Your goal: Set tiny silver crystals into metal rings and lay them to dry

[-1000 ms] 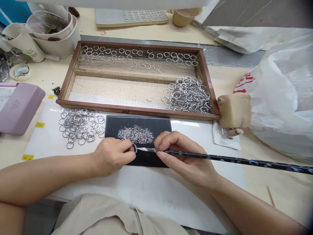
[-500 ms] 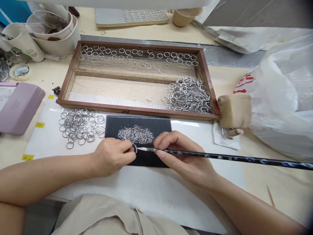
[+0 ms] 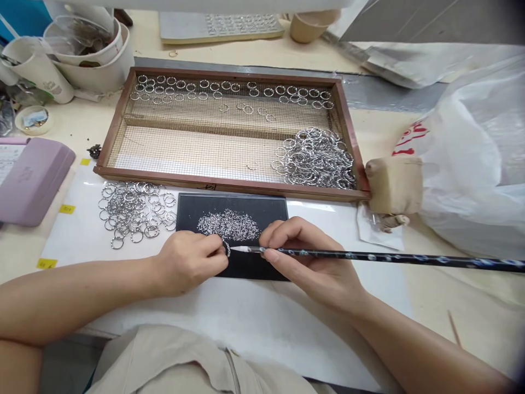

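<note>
Pen tail higher near red-lettered bag

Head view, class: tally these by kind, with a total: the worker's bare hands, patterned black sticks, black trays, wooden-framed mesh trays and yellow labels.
Bare hands, left hand and right hand: 2
Patterned black stick: 1
Black tray: 1
Wooden-framed mesh tray: 1
Yellow labels: 3
Total: 8

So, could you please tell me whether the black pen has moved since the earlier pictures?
Yes: the black pen has swung upward in view at its right end, farther from the thin stick.
</note>
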Demonstrator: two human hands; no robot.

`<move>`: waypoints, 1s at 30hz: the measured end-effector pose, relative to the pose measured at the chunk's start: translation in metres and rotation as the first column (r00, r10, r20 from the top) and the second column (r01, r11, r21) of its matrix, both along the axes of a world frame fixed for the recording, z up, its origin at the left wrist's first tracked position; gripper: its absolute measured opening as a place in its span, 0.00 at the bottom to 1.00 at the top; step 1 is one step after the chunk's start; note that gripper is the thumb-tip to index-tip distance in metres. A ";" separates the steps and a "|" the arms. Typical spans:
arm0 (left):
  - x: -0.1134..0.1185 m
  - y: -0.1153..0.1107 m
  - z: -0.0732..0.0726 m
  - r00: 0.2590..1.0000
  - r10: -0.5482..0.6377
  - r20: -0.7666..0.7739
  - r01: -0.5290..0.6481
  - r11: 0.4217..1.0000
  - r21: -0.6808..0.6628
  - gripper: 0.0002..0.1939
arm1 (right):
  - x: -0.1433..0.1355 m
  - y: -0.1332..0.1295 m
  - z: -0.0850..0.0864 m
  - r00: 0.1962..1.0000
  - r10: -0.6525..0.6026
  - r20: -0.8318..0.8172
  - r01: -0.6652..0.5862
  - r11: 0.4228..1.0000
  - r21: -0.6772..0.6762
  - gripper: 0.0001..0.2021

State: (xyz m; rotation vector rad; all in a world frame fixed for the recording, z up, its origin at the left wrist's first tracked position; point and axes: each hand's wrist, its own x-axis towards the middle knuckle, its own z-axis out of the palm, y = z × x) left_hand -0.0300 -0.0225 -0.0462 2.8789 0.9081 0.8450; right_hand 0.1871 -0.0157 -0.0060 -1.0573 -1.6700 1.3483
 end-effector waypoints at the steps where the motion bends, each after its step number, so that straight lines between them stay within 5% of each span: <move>1: 0.000 0.000 0.000 1.000 -0.003 -0.001 0.003 1.000 0.003 0.06 | 0.000 0.000 0.000 1.000 0.000 0.002 0.000 1.000 0.001 0.06; 14: 0.000 0.000 0.003 1.000 -0.024 -0.010 0.025 0.999 0.032 0.07 | 0.003 0.000 -0.003 1.000 -0.022 -0.001 0.022 0.999 0.041 0.07; 25: -0.001 0.000 0.001 1.000 -0.008 0.016 0.009 1.000 -0.013 0.07 | 0.016 0.004 -0.014 0.930 -0.339 0.142 0.322 0.938 0.133 0.08; 30: -0.003 0.000 -0.001 1.000 -0.009 0.014 0.010 0.999 -0.050 0.07 | 0.018 0.007 -0.017 0.924 -0.345 0.166 0.339 0.939 0.063 0.11</move>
